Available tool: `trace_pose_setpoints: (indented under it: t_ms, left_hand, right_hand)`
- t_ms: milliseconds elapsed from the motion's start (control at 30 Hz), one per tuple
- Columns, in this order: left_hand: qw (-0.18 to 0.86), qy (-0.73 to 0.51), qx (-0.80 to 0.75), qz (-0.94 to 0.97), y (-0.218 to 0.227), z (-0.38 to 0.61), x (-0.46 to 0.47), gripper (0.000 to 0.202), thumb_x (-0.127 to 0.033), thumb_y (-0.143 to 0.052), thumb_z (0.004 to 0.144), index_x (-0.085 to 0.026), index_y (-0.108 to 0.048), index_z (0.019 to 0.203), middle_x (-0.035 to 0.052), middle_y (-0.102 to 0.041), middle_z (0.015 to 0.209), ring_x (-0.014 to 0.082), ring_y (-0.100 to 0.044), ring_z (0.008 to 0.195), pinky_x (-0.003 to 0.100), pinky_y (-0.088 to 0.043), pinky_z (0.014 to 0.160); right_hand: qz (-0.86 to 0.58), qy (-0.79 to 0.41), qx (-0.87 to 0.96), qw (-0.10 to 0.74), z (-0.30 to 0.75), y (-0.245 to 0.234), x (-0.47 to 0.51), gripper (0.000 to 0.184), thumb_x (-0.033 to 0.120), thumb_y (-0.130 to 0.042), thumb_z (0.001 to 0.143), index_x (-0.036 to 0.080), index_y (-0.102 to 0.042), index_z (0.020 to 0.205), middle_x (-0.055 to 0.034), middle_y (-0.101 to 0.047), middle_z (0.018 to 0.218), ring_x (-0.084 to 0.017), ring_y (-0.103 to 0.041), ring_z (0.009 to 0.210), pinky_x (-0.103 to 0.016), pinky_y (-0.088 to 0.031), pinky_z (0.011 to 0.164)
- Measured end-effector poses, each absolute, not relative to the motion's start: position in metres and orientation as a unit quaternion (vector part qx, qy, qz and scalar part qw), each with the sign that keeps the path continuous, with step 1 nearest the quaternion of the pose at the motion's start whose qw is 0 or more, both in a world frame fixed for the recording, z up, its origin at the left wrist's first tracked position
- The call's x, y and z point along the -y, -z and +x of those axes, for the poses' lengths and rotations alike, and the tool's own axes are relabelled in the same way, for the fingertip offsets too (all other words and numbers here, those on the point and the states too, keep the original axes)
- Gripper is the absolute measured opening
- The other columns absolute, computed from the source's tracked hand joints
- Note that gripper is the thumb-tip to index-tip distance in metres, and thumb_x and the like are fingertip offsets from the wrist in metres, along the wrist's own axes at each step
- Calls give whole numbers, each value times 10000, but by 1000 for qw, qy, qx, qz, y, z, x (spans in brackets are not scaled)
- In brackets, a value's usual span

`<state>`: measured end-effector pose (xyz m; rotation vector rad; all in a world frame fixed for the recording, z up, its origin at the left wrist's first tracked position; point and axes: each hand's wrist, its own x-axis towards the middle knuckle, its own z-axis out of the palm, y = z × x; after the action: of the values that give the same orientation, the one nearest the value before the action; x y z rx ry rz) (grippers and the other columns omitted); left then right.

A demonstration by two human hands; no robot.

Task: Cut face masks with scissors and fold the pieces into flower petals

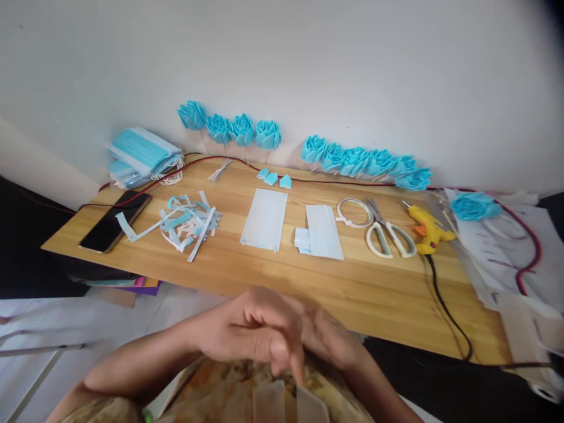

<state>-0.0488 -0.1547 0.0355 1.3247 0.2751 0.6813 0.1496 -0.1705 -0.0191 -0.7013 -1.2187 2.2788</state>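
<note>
My left hand [259, 329] is in front of my body at the near table edge, its fingers curled and its thumb pressed toward the index finger. What it holds, if anything, is hidden. Behind it and touching it, my right hand [332, 338] shows its palm side, while its fingers are covered by the left hand. Nearest on the wooden table [379, 299] lie a flat pale mask sheet [265, 218] and a second sheet [325, 231] with small cut pieces [302, 239] at its left edge. Three small blue petal pieces [272, 178] lie behind them.
White-handled scissors [390, 232], a tape roll [355, 212] and a yellow glue gun [427, 228] lie at right. Scraps [189, 220], a phone [115, 222] and stacked masks [143, 150] are at left. Blue fabric flowers [268, 135] line the wall. A red-black cable [326, 182] crosses the table.
</note>
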Motion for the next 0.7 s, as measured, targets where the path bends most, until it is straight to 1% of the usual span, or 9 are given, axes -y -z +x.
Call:
trace_pose_setpoints:
  t_ms: [100, 167, 200, 267, 367, 433, 500, 600, 700]
  left_hand:
    - [693, -267, -63, 667, -34, -35, 152, 407, -554, -556, 956, -209, -741, 846, 85, -730, 705, 160, -648, 633, 292, -530, 677]
    - [628, -260, -74, 730, -30, -27, 147, 320, -496, -612, 944, -207, -735, 887, 115, -779, 870, 202, -711, 828, 336, -553, 838]
    - [591, -267, -93, 755, -28, -25, 144, 262, -446, -639, 940, -204, -734, 912, 125, -784, 945, 221, -715, 926, 364, -543, 906]
    - [537, -296, -131, 779, -27, -29, 135, 167, -353, -672, 928, -205, -740, 964, 119, -778, 990, 234, -705, 1008, 386, -536, 934]
    - [488, -351, -217, 769, -31, -49, 120, 159, -305, -657, 929, -265, -755, 1048, 88, -776, 1027, 230, -710, 998, 388, -541, 891]
    - [438, -388, -294, 756, -38, -62, 108, 167, -311, -617, 942, -316, -765, 1019, 57, -770, 1016, 217, -707, 957, 378, -535, 856]
    - [382, -409, -371, 741, -44, -68, 96, 174, -343, -601, 943, -328, -773, 918, 32, -769, 936, 210, -703, 889, 363, -529, 816]
    - [336, -371, -412, 762, -49, -60, 79, 203, -398, -594, 938, -301, -764, 885, 28, -767, 896, 207, -694, 814, 330, -522, 731]
    - [294, -311, -354, 831, -43, -39, 61, 230, -372, -555, 962, -256, -752, 932, 48, -771, 951, 202, -695, 843, 316, -517, 750]
  right_hand:
    - [-200, -859, 343, 323, 144, 12, 173, 717, 794, -338, 907, 350, -585, 1412, -35, -517, 1552, -236, -441, 1467, -463, -280, 1239]
    - [-198, -856, 338, 338, 139, 11, 175, 742, 780, -321, 924, 286, -593, 1407, -79, -490, 1570, -247, -415, 1484, -480, -247, 1251]
    - [-205, -852, 336, 345, 138, 11, 175, 725, 758, -323, 942, 270, -589, 1408, -88, -487, 1571, -247, -413, 1485, -479, -251, 1250]
    - [-220, -844, 336, 357, 142, 9, 171, 715, 747, -342, 946, 269, -564, 1429, -97, -514, 1548, -256, -455, 1457, -489, -318, 1217]
    - [-238, -811, 414, 339, 169, -3, 157, 802, 815, -396, 878, 289, -516, 1472, -109, -554, 1510, -306, -563, 1359, -541, -447, 1109]
    - [-287, -714, 544, 335, 196, -20, 143, 620, 694, -469, 937, 288, -615, 1382, -85, -607, 1459, -280, -592, 1329, -502, -424, 1141]
    - [-387, -547, 648, 363, 222, -40, 123, 408, 534, -516, 985, 309, -688, 1279, -45, -737, 1257, -238, -651, 1246, -475, -406, 1160]
    - [-513, -305, 710, 375, 251, -57, 80, 370, 437, -552, 978, 265, -686, 1277, -59, -762, 1187, -243, -702, 1127, -458, -501, 1045]
    - [-548, -171, 764, 294, 264, -51, 31, 348, 380, -529, 980, 218, -714, 1225, -76, -757, 1197, -259, -705, 1085, -435, -523, 967]
